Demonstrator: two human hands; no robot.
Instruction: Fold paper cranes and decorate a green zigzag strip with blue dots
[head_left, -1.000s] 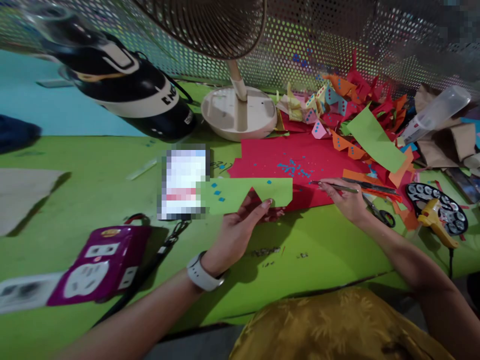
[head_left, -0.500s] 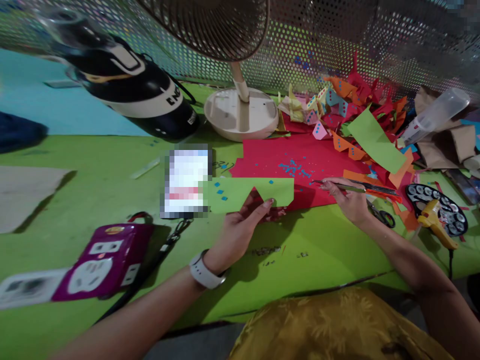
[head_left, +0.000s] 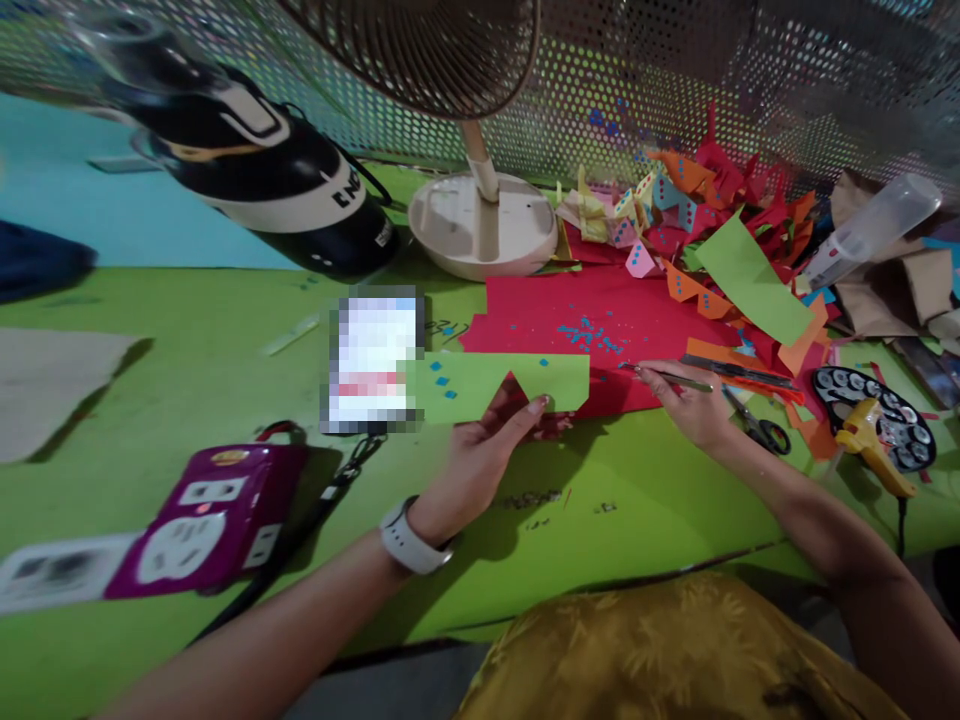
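My left hand (head_left: 474,470) pinches the lower edge of a light green paper piece (head_left: 480,385) with a triangular notch, thumb on top and fingers beneath. Several small blue squares sit on this paper, most of them near its left end. In my right hand (head_left: 694,408) is a pair of metal tweezers (head_left: 686,380), its tip pointing left over a red paper sheet (head_left: 525,310). A tiny blue bit shows at the tip; whether the tweezers grip it I cannot tell. Many loose blue bits (head_left: 589,335) lie scattered on the red sheet.
A phone (head_left: 375,350), a purple power socket box (head_left: 210,515), a black bottle (head_left: 285,190) and a fan (head_left: 484,225) stand around. To the right are scissors (head_left: 765,432), a yellow glue gun (head_left: 874,445), a tray of round compartments (head_left: 832,385) and a pile of cut coloured paper (head_left: 690,190).
My right hand has shifted slightly left and down with the tweezers, uncovering more of the scissors. My left hand and the green paper have hardly moved.
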